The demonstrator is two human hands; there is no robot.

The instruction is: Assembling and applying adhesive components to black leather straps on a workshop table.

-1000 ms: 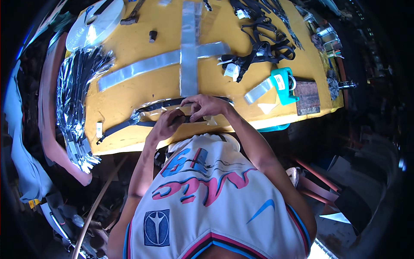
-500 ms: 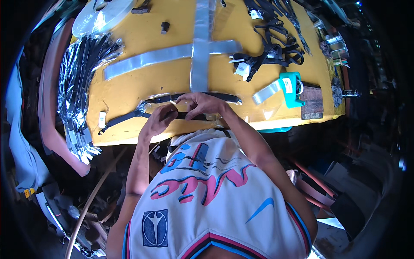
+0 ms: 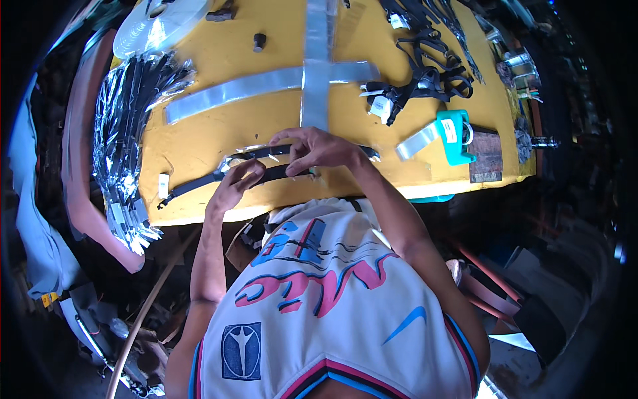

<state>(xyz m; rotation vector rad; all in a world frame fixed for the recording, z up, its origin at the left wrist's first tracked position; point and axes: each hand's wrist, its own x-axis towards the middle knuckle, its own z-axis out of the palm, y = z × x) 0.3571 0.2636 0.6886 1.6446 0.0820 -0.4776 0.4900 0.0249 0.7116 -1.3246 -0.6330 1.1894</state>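
A black strap [image 3: 193, 189] with a white tag [image 3: 163, 186] at its left end lies along the table's near edge. My left hand [image 3: 232, 186] is closed on its middle, thumb and fingertips together. To the right, my right hand [image 3: 322, 149] arches over the strap with thumb and forefinger apart. Its thumb tip is close to the strap; whether it touches, I cannot tell. Just behind lies a second black strap [image 3: 269, 151] in clear plastic, partly covered by my right hand.
The yellow table [image 3: 232, 139] has grey tape strips [image 3: 239, 93] across it. On the left lies a pile of plastic-wrapped black straps [image 3: 123, 126]. Loose black straps [image 3: 425, 80] lie at the back right, near a teal tape dispenser [image 3: 457, 143] and a dark wooden block [image 3: 485, 156]. Farther back stands a clear reel [image 3: 156, 26].
My hands have drawn apart. The right fingers have opened and lifted away from the left fingertips, where they were close together over the strap. The view has shifted slightly.
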